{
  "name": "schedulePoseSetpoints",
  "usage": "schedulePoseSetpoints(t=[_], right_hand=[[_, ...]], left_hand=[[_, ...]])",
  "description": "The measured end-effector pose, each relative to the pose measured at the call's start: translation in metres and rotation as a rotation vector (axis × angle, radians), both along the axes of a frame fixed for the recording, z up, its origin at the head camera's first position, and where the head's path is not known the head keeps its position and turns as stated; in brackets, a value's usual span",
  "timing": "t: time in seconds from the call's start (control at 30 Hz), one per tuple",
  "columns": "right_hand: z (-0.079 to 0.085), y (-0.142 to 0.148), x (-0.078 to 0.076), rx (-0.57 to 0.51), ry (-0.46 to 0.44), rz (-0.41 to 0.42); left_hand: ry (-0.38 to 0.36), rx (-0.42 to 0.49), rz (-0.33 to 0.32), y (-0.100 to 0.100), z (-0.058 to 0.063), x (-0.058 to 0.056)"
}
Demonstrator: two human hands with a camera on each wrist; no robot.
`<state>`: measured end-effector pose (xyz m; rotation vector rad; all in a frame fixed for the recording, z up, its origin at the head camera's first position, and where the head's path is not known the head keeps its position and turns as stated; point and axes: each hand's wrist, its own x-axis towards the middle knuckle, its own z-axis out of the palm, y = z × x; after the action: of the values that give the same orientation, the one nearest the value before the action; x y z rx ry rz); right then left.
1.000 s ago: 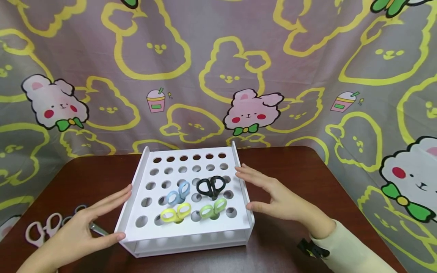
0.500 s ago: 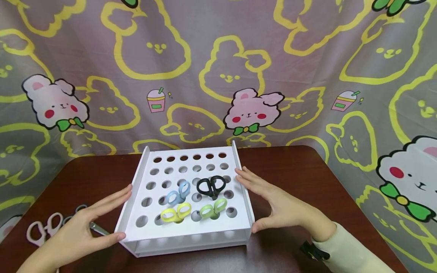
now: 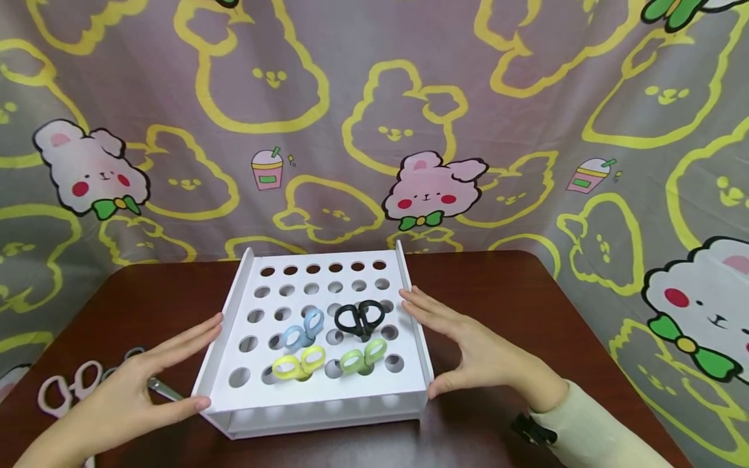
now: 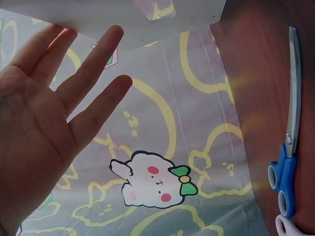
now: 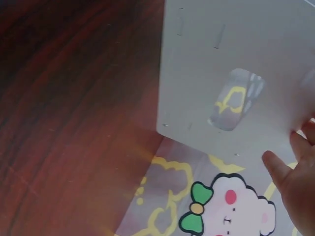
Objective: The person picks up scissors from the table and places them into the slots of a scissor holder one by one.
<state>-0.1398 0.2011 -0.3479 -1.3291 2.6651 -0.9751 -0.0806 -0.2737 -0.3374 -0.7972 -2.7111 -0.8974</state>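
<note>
A white rack [image 3: 275,394] with rows of round holes stands on the table. Black scissors [image 3: 364,328], light blue scissors [image 3: 307,333], yellow scissors [image 3: 302,369] and green scissors [image 3: 367,361] have their handles above its top board. My left hand [image 3: 131,390] has its fingertips and thumb tip at the rack's left side panel, fingers extended. Against the right side panel [image 5: 197,88] lie the fingertips and thumb of my right hand [image 3: 476,348], also spread. Neither hand curls round anything.
Blue-handled scissors [image 4: 285,172] lie on the brown table beside my left hand, partly hidden in the head view. White-handled scissors [image 3: 70,390] are at the far left. A patterned curtain [image 3: 351,130] stands behind the table.
My right thumb has lowered toward the front of the rack's right panel, and the fingers have shifted slightly. The left hand keeps its place on the rack. The head view has shifted a little.
</note>
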Motion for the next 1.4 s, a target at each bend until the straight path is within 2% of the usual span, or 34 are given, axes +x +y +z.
schedulePoseSetpoints(t=[0.17,0.33,0.47,0.63,0.87,1.1,1.3,1.4], right_hand=[[-0.005,-0.001,-0.004,-0.049,0.031,0.025],[-0.009,-0.001,-0.006,-0.087,0.046,0.041],[-0.012,-0.003,-0.008,-0.107,0.066,0.063],[-0.013,-0.003,-0.008,-0.112,0.077,0.063],[-0.015,-0.001,-0.006,-0.124,0.07,0.058],[-0.012,-0.003,-0.008,-0.124,0.072,0.059],[-0.015,-0.002,-0.007,-0.129,0.076,0.061],[-0.017,-0.002,-0.007,-0.127,0.074,0.052]], left_hand=[[0.031,-0.047,-0.009,-0.002,0.005,-0.001],[0.018,-0.021,-0.007,-0.002,0.008,-0.004],[0.024,-0.02,0.028,-0.004,0.007,-0.005],[-0.006,-0.027,0.116,-0.013,0.004,-0.007],[0.058,-0.023,0.186,-0.036,-0.006,-0.011],[0.002,-0.084,0.335,-0.064,-0.015,-0.015],[-0.059,-0.146,0.384,-0.081,-0.022,-0.015],[-0.123,-0.172,0.409,-0.092,-0.027,-0.019]])
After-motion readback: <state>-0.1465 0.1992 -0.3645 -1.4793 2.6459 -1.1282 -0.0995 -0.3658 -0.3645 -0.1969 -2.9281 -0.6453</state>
